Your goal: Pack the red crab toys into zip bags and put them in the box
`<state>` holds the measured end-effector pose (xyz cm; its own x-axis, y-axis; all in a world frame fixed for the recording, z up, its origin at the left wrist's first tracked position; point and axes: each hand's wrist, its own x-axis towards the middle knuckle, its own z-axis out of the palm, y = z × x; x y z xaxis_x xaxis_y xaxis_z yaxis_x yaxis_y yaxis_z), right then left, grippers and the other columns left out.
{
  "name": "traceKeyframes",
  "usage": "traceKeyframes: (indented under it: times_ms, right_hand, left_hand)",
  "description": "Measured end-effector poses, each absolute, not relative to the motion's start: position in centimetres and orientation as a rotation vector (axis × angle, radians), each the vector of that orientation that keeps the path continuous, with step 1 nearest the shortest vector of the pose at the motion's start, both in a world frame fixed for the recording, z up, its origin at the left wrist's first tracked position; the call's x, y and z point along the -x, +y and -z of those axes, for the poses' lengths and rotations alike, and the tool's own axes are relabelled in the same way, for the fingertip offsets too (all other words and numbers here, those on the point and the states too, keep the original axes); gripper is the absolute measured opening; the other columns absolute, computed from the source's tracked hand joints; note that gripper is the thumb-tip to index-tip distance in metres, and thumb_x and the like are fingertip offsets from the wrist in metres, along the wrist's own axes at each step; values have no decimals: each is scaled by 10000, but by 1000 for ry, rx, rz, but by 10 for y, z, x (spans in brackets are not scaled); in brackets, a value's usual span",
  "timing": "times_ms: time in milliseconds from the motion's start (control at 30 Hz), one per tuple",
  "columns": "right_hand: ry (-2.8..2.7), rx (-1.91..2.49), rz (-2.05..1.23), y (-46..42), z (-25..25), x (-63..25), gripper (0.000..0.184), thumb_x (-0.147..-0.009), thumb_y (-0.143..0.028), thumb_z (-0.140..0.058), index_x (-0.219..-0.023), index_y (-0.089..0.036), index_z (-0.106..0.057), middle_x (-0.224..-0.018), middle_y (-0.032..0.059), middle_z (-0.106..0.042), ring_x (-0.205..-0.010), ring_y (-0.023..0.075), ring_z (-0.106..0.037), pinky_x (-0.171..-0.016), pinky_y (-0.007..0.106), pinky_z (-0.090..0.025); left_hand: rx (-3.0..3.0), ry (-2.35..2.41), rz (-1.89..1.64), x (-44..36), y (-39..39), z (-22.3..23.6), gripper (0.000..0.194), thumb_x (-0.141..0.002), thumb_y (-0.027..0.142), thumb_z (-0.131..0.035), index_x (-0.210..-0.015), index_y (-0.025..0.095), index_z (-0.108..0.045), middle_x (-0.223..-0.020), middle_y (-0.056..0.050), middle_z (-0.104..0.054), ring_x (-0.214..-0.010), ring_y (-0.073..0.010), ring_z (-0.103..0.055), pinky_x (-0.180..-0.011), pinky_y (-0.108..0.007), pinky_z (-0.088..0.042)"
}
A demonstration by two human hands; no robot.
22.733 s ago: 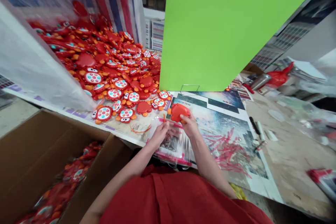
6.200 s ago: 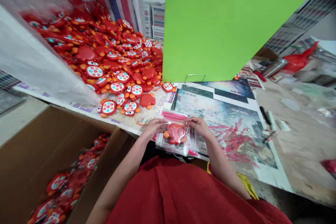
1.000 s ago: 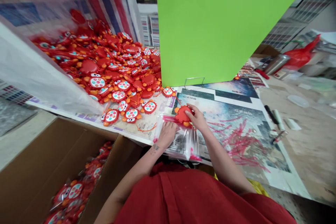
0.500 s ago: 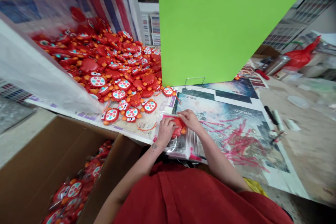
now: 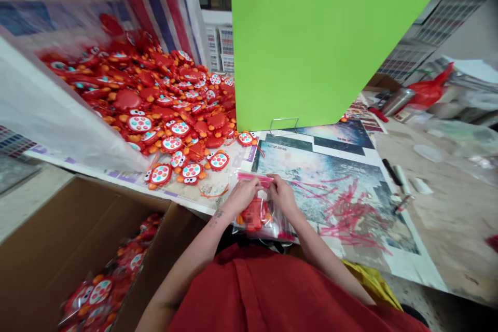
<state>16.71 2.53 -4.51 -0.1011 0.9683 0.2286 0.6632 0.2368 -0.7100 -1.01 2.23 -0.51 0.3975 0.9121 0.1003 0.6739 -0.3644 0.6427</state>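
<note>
A clear plastic bag (image 5: 275, 220) lies at the near edge of the table, with a pink band along its top. Inside it is a red toy crab (image 5: 254, 212) with orange claws, its back up. My left hand (image 5: 244, 194) is closed on the upper left part of the bag, just below the pink band. At the top right corner, my right hand (image 5: 282, 196) pinches the bag's edge. The two hands are a short way apart, and their fingertips partly cover the pink band.
A heap of toy crabs (image 5: 128, 99) spills from a white-lined bin at left. A cardboard box (image 5: 50, 228) holds bagged crabs. A green board (image 5: 311, 36) stands ahead. Pink strips (image 5: 354, 212) lie on the printed sheet, with markers (image 5: 392, 172) farther right.
The crab now sits lower, inside the bag, away from my fingers. Both hands have moved to the bag's top edge at the pink band.
</note>
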Motion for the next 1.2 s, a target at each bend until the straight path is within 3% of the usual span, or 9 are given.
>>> traceKeyframes:
  times_ms: [200,367,533,667,800,900,1000,1200]
  right_hand:
    - [-1886,1362,-412,30,29,-169,348,-935,-250,-398,-1159,-169,-652,-1040,135,-675,-1007,277,-582,-928,435,-438]
    - [-2056,1186,-544,29,18,-151,389,-1018,-339,-338,-1295,-250,-596,-1115,87,-696,-1071,247,-574,-1005,447,-374]
    - [-2344,1099,-466,29,21,-137,413,-1026,-352,-335,-1375,-247,-529,-1177,94,-686,-1185,252,-531,-1125,543,-171]
    - [-2373,1230,-401,34,24,-147,410,-1026,-376,-335,-1271,-213,-622,-1007,117,-729,-969,246,-607,-1070,503,-245]
    - [-2272,1200,-445,36,18,-154,353,-1000,-317,-401,-1218,-208,-656,-987,110,-724,-881,241,-600,-993,456,-315]
    - [-2220,1125,-466,34,10,-148,339,-953,-286,-502,-1260,-224,-632,-926,80,-712,-896,246,-581,-942,418,-355]
    - [-2251,1080,-448,32,5,-137,388,-920,-266,-559,-1303,-220,-603,-1013,89,-705,-977,269,-558,-921,412,-373]
    - [-2334,1034,-230,32,6,-121,428,-940,-179,-479,-1358,-211,-565,-976,101,-706,-1037,277,-514,-957,429,-363]
  left_hand:
    - [-1952,1794,-838,36,8,-4,228,-952,312,-478,-1096,167,-579,-1083,-138,-670,-1031,-268,-611,-897,-393,-451]
    - [-1644,1803,-665,54,6,-1,308,-946,412,-469,-1007,159,-633,-754,-89,-696,-789,-245,-667,-763,-343,-474]
    - [-1515,1614,-732,50,6,13,136,-853,299,-572,-836,172,-615,-706,-28,-681,-697,-185,-654,-662,-275,-485]
    - [-1267,1513,-858,48,4,21,154,-864,334,-553,-851,180,-559,-794,-50,-721,-738,-193,-679,-682,-305,-516]
    - [-1056,1370,-859,46,2,20,239,-839,362,-624,-958,158,-585,-843,-92,-740,-849,-221,-704,-652,-290,-513]
    - [-1027,1241,-840,43,1,19,312,-794,364,-674,-1011,143,-631,-889,-93,-741,-856,-213,-698,-610,-255,-486]
    - [-1120,1195,-875,40,2,19,307,-806,343,-631,-1035,140,-667,-911,-75,-737,-812,-188,-679,-637,-264,-493]
    - [-1521,1313,-849,39,7,13,225,-823,190,-504,-918,140,-702,-875,-62,-737,-850,-209,-666,-777,-314,-513]
